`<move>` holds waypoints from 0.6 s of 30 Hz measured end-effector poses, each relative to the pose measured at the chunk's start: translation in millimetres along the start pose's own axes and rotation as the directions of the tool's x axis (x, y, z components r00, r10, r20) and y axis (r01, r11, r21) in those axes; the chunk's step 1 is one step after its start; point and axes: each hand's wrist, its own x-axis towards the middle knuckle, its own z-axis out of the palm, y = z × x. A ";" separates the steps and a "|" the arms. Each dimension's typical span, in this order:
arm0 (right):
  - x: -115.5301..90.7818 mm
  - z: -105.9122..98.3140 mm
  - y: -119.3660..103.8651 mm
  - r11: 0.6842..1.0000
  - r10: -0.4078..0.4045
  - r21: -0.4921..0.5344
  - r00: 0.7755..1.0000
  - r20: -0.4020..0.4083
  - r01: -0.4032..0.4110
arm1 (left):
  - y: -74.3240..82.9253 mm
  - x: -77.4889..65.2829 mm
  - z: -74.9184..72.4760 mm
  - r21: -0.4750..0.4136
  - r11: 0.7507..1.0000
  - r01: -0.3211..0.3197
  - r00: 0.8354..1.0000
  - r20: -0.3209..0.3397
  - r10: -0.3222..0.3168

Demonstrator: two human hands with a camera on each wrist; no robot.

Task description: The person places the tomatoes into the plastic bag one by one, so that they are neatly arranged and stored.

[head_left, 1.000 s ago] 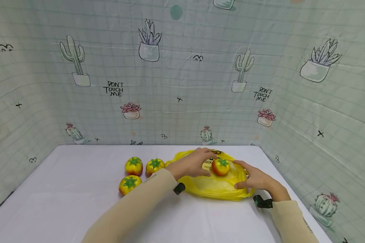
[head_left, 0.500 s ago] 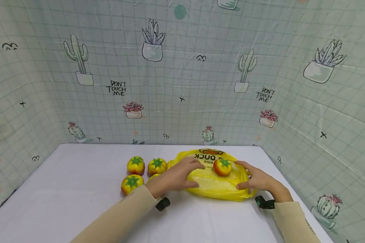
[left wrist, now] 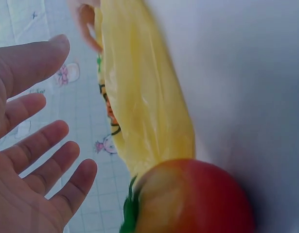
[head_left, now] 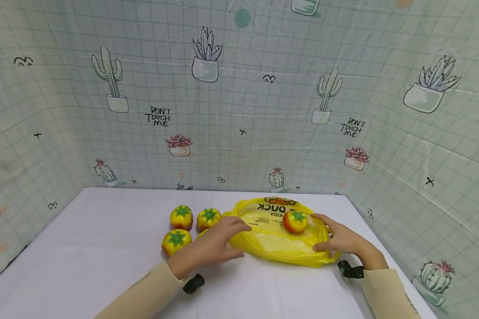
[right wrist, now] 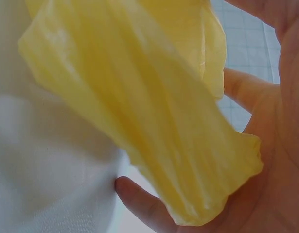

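Note:
In the head view a yellow plastic bag lies flat on the table, with a red-and-yellow tomato-like fruit with a green star-shaped top resting on it. My left hand is in the air left of the bag, fingers apart and holding nothing. Its wrist view shows a fruit beside the spread fingers. At the bag's right end my right hand rests with loosely bent fingers. A loose strip of the bag lies across its palm in the right wrist view, without fingers curled round it.
Several similar fruits stand left of the bag, including a front one and two behind; another is mostly hidden by the left hand. A white cloth covers the table. Printed fabric walls enclose its back and sides.
My left hand has drawn back leftwards from beside the fruit on the bag, towards the group of fruits. That fruit stays on the bag, and the right hand has hardly moved.

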 end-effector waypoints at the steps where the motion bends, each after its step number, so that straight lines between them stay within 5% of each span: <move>1: 0.0 -0.1 0.6 1.000 -0.001 0.000 1.000 0.000 0.001 | -1.1 -2.8 -0.8 0.000 1.000 0.000 1.000 -0.007 0.000; 8: 0.1 0.9 2.7 1.000 -0.003 -0.002 1.000 0.003 0.003 | -13.1 -21.0 -4.1 0.033 0.999 -0.025 0.997 -0.077 0.028; 18: 0.1 0.8 0.1 1.000 -0.003 -0.004 1.000 0.000 0.003 | -33.2 -49.8 -18.0 0.019 1.000 0.020 0.981 -0.193 -0.016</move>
